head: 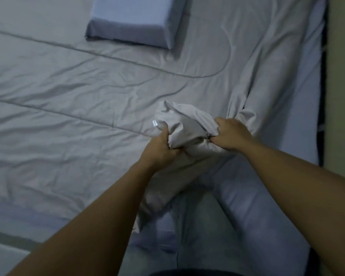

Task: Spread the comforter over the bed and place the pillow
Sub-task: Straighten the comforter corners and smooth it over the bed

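Left hand: the left hand [161, 146] is closed in a fist on the bunched corner of the comforter [78, 108], thumb up, at the near-centre of the view.
Right hand: the right hand [230, 134] is closed too, fingers curled over the same bunch, just beside the left hand at its 3 o'clock.
Bunched corner: the gathered cloth [185, 126] stands up between the two fists, with a small shiny tag [155, 123] at its 9 o'clock edge.
Comforter: already flat, if wrinkled, from 9 through 12 o'clock of the hands; its stitched lines run left to right.
Uncovered part: a bare strip of the bed sheet [299, 120] shows from 2 to 5 o'clock, along the bed's right edge and toward the person.
Key relation: the slack lies under the hands and the bare sheet lies right of them, so the pull, I judge, goes toward 3 to 5 o'clock; the right hand is nearer that edge.
Pillow: the pillow [135, 18] lies on the comforter at 11 o'clock, well apart from both hands, seemingly already placed.
Risk: a hard tug may drag the cover under the pillow.
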Demonstrator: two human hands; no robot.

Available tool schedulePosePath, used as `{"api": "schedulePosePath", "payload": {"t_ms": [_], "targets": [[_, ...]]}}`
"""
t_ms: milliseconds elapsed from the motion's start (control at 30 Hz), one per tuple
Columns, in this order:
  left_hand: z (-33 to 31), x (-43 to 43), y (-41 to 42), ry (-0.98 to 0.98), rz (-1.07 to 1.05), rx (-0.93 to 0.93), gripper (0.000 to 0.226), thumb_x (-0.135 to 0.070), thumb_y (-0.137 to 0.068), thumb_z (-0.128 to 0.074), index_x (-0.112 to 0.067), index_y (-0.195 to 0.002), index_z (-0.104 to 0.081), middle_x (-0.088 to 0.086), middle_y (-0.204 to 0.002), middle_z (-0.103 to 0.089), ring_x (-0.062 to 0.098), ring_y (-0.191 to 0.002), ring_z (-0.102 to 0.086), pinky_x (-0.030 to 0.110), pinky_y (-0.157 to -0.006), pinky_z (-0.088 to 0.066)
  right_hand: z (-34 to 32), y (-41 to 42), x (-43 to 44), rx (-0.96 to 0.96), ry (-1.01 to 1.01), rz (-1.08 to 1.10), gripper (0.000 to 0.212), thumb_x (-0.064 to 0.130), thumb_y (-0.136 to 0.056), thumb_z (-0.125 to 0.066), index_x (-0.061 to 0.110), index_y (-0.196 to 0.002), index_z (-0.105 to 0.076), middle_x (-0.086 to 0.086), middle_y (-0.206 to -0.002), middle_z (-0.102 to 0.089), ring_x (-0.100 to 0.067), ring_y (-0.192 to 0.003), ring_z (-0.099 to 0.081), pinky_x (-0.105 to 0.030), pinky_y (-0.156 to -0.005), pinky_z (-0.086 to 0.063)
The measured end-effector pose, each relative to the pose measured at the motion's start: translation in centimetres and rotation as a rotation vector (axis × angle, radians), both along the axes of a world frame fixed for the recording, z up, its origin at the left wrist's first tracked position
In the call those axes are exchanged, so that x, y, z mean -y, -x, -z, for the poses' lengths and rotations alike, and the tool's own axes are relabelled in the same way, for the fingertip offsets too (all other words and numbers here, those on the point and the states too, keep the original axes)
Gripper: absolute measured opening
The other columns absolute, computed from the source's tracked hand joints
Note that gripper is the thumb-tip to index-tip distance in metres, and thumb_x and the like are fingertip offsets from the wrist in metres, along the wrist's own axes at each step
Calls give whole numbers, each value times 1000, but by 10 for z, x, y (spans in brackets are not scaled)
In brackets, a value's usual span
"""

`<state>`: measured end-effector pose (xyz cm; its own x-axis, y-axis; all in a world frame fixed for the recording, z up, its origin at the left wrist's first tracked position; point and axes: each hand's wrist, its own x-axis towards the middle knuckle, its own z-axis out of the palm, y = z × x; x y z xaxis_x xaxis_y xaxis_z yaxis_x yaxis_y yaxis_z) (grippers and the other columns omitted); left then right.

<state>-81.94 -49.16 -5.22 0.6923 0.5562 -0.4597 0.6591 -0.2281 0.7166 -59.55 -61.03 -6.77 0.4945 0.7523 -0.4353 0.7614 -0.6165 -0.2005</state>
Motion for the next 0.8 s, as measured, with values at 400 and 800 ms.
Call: {"api": "schedulePosePath", "payload": {"t_ms": [400, 800], "targets": [[-49, 188, -38, 75, 435, -92, 79, -40, -94, -57, -13, -154, -12, 18, -135, -57, 41, -122, -54, 40, -95, -43, -42, 16, 238, 31, -129, 225, 41, 15, -57, -83, 14, -71, -44, -16, -81, -54, -32, -80, -53, -31, -65, -27], [-38, 302, -58, 580, -51, 32, 70, -35, -78, -83, -29, -128, -34, 3, -96, -77, 13, -89, -73, 23, -71, -58, 2, -25, 391, -99, -262, 46, 66, -21, -47, -68, -10, -111, -67, -27, -122, -64, -54, -123, -53, -62, -108, -34]]}}
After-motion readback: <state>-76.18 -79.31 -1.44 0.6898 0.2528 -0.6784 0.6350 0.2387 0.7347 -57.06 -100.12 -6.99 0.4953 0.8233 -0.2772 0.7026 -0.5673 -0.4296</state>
